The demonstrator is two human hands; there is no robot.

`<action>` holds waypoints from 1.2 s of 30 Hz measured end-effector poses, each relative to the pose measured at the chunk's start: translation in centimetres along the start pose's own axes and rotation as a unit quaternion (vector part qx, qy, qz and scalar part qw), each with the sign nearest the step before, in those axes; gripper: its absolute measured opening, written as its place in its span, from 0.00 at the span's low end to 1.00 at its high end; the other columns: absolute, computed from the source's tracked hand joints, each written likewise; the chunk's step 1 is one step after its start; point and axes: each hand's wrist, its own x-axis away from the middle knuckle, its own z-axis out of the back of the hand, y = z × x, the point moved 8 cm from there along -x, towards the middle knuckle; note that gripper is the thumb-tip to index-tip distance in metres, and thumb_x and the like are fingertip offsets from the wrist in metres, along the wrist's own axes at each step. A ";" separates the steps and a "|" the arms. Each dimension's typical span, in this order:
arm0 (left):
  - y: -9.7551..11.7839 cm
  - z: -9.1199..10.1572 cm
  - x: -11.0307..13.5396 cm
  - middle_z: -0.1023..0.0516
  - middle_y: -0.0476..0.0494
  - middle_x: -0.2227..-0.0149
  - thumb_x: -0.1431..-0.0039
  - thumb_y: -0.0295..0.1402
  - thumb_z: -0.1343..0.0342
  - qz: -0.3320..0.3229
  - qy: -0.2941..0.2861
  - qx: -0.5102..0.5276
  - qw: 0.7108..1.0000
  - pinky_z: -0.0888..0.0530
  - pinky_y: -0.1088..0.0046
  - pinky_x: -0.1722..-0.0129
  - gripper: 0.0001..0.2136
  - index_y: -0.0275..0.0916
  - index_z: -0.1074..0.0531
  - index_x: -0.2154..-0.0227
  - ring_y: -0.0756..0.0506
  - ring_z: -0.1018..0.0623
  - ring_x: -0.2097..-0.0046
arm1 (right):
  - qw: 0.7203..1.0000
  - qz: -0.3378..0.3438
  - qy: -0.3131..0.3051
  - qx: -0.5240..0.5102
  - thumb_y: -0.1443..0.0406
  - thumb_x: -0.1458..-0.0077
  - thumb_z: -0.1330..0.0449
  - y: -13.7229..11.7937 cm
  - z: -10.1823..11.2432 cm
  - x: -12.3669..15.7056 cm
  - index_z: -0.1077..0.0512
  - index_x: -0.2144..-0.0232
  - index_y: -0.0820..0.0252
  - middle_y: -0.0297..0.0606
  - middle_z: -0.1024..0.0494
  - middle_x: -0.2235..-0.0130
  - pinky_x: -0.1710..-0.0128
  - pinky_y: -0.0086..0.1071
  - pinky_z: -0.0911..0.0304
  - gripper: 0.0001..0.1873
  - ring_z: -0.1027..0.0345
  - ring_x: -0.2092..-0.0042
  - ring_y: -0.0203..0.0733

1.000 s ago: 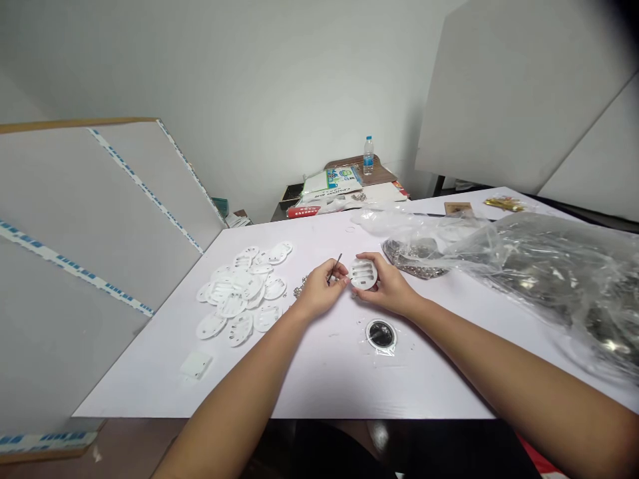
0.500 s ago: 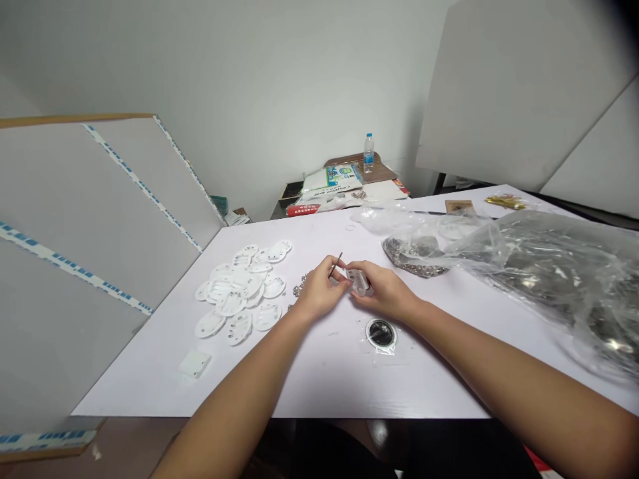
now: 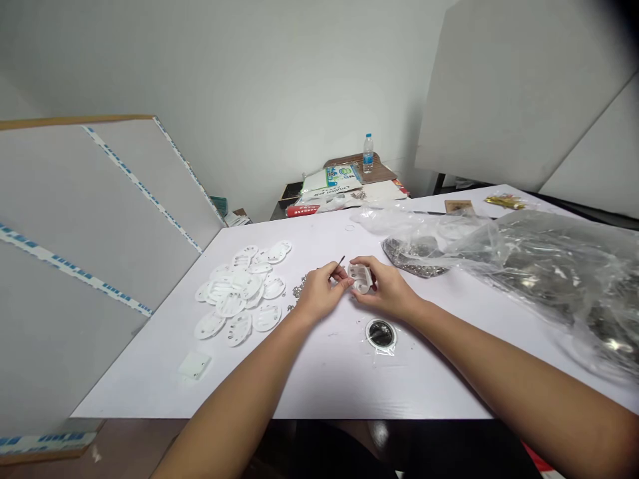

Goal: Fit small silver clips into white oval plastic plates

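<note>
My left hand (image 3: 322, 291) pinches a thin dark pin (image 3: 339, 265) upright between thumb and fingers, its fingertips almost at the disc. My right hand (image 3: 388, 289) grips a white slotted plastic disc (image 3: 360, 277), tilted so its face shows at an angle. Its lower edge is hidden by my fingers. To the left of my left hand lie small metal bits (image 3: 299, 288), and a pile of similar white slotted discs (image 3: 239, 293) lies beyond them. Below my right hand sits a round black-and-silver disc in clear film (image 3: 381, 334).
The white table (image 3: 319, 392) holds a small white square piece (image 3: 194, 366) at front left. At right lie a clear bag of metal beads (image 3: 414, 258) and a large bulging plastic bag (image 3: 559, 279). Grey boards stand at both sides; a water bottle (image 3: 368, 154) stands behind.
My right hand has rotated the white disc from face-up through edge-on to a tilted position. My left hand has shifted slightly, still holding the pin.
</note>
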 end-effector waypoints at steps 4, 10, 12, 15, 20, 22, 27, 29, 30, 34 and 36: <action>0.0 -0.3 0.0 0.22 0.50 0.70 0.43 0.40 0.44 -0.005 -0.018 -0.018 1.000 0.37 0.74 0.69 0.09 0.39 0.26 0.69 0.53 0.34 0.72 | 1.000 -0.008 -0.002 0.006 0.66 0.52 0.38 0.3 0.0 0.0 0.37 0.48 0.55 0.38 0.24 0.58 0.71 0.30 0.37 0.28 0.35 0.71 0.35; 0.7 -0.5 0.1 0.22 0.48 0.66 0.42 0.35 0.46 -0.028 -0.053 -0.001 0.998 0.36 0.74 0.67 0.07 0.39 0.27 0.66 0.53 0.32 0.71 | 1.000 -0.003 0.008 0.007 0.65 0.52 0.37 0.3 0.2 0.1 0.38 0.47 0.55 0.37 0.24 0.59 0.72 0.29 0.38 0.29 0.35 0.70 0.35; 0.9 -0.5 0.1 0.23 0.48 0.66 0.42 0.34 0.46 -0.041 -0.060 0.003 0.997 0.36 0.74 0.66 0.06 0.38 0.28 0.67 0.53 0.32 0.70 | 1.000 -0.004 0.005 0.000 0.65 0.52 0.36 0.4 0.2 0.1 0.38 0.47 0.56 0.38 0.24 0.58 0.72 0.29 0.37 0.29 0.34 0.69 0.36; 0.8 -0.6 0.0 0.24 0.49 0.66 0.43 0.34 0.46 -0.042 -0.067 0.025 0.997 0.36 0.75 0.67 0.06 0.38 0.29 0.67 0.53 0.33 0.71 | 1.000 -0.006 0.002 -0.012 0.65 0.52 0.36 0.4 0.2 0.1 0.38 0.47 0.56 0.39 0.24 0.57 0.73 0.29 0.37 0.29 0.33 0.68 0.36; -0.2 -0.7 -0.3 0.25 0.49 0.66 0.46 0.37 0.42 -0.004 -0.077 0.096 0.992 0.36 0.76 0.69 0.09 0.37 0.29 0.66 0.55 0.35 0.73 | 0.999 -0.015 0.006 -0.036 0.64 0.53 0.35 0.5 0.4 0.1 0.38 0.47 0.55 0.40 0.26 0.55 0.72 0.29 0.36 0.30 0.32 0.67 0.37; -0.6 -0.7 -0.4 0.26 0.49 0.66 0.48 0.38 0.39 0.012 -0.079 0.134 0.988 0.34 0.76 0.68 0.11 0.37 0.29 0.67 0.55 0.32 0.71 | 0.999 -0.014 0.008 -0.042 0.65 0.54 0.35 0.3 0.5 0.1 0.38 0.48 0.55 0.40 0.26 0.54 0.72 0.28 0.36 0.30 0.33 0.68 0.36; -1.8 -1.4 -0.3 0.24 0.47 0.70 0.51 0.42 0.35 0.074 -0.119 0.231 0.963 0.35 0.78 0.71 0.16 0.35 0.28 0.66 0.55 0.31 0.73 | 0.998 -0.014 0.020 -0.055 0.65 0.54 0.34 -0.1 0.9 0.1 0.38 0.48 0.55 0.38 0.26 0.57 0.75 0.27 0.37 0.30 0.36 0.71 0.33; -2.2 -2.0 -0.1 0.25 0.49 0.73 0.52 0.45 0.35 0.101 -0.151 0.277 0.944 0.41 0.79 0.78 0.19 0.35 0.30 0.66 0.58 0.38 0.80 | 0.997 -0.012 0.022 -0.070 0.64 0.53 0.34 -0.2 0.9 0.2 0.39 0.48 0.55 0.37 0.26 0.59 0.74 0.28 0.37 0.30 0.34 0.71 0.34; -2.3 -2.2 0.0 0.26 0.50 0.74 0.52 0.45 0.35 0.106 -0.164 0.297 0.935 0.44 0.79 0.80 0.19 0.35 0.31 0.66 0.59 0.42 0.82 | 0.997 -0.009 0.022 -0.077 0.64 0.53 0.34 -0.3 0.9 0.2 0.39 0.48 0.55 0.37 0.26 0.60 0.73 0.28 0.36 0.30 0.33 0.70 0.35; -2.2 -2.6 0.2 0.31 0.54 0.79 0.53 0.45 0.34 0.083 -0.196 0.343 0.915 0.49 0.79 0.84 0.19 0.36 0.34 0.70 0.59 0.43 0.83 | 0.997 0.015 0.027 -0.068 0.61 0.53 0.33 -1.1 1.2 0.3 0.40 0.47 0.55 0.37 0.26 0.61 0.69 0.32 0.34 0.32 0.30 0.67 0.40; -2.1 -2.7 0.2 0.32 0.54 0.81 0.54 0.44 0.33 0.067 -0.206 0.352 0.911 0.48 0.79 0.83 0.20 0.36 0.35 0.73 0.59 0.42 0.83 | 0.997 0.038 0.029 -0.060 0.60 0.54 0.32 -1.6 1.3 0.4 0.39 0.47 0.55 0.40 0.25 0.58 0.67 0.33 0.33 0.33 0.29 0.64 0.42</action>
